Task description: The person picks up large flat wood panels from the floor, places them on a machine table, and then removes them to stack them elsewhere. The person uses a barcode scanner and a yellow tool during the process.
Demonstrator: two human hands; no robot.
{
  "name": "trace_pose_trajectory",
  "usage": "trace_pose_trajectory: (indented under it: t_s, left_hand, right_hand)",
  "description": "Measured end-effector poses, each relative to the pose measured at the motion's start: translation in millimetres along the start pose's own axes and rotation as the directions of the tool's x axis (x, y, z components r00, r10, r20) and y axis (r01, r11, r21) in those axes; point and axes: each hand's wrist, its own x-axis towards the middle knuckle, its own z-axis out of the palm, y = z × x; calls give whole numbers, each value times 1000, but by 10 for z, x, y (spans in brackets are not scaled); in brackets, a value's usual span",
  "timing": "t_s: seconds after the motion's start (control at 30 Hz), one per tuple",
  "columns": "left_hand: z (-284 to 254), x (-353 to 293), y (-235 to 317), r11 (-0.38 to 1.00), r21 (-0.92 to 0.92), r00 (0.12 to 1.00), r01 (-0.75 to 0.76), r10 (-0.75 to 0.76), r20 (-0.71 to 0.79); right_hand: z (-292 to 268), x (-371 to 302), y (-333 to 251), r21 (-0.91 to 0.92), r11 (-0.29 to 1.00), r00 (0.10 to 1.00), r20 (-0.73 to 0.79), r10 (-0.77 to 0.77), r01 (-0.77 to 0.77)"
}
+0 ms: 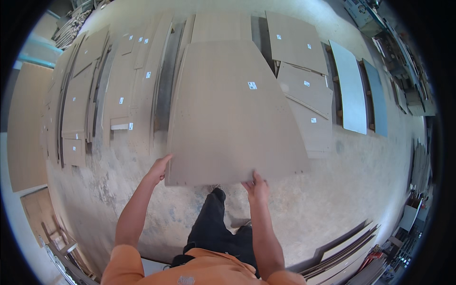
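A large light-brown wooden panel (223, 118) fills the middle of the head view, with a small white label on its right half and a few small holes near its near corners. My left hand (159, 168) grips the panel's left edge close to the near corner. At the near edge, right of its middle, my right hand (257, 185) holds the panel with the thumb on top; its other fingers are mostly hidden underneath. The panel's far part overlaps another brown panel (221, 27) behind it.
Rows of labelled brown panels (137, 90) lie to the left, with more panels (299, 42) to the right. Beyond these are a white panel (349, 88) and a blue-grey panel (375, 97). Stacked boards (339, 254) stand at the lower right. Shelving (403, 52) lines the right side.
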Motion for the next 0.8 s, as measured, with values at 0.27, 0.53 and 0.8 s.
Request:
trace_pose_trajectory:
  t_s: [0.27,0.53,0.8]
  left_hand:
    - [-237,-732,-576,905,-395,976,-160,85,-201]
    - [1197,-1199,-1387,980,-197,1000,-1,-4,-23]
    - [3448,-1795,-1291,854,249,811,-456,283,512]
  right_hand:
    - [1356,1138,94,-84,996,972,233,21,-1]
    - [262,1043,708,-796,283,840,537,-76,535]
    - [-3410,-223,792,-796,565,974,210,-81,219]
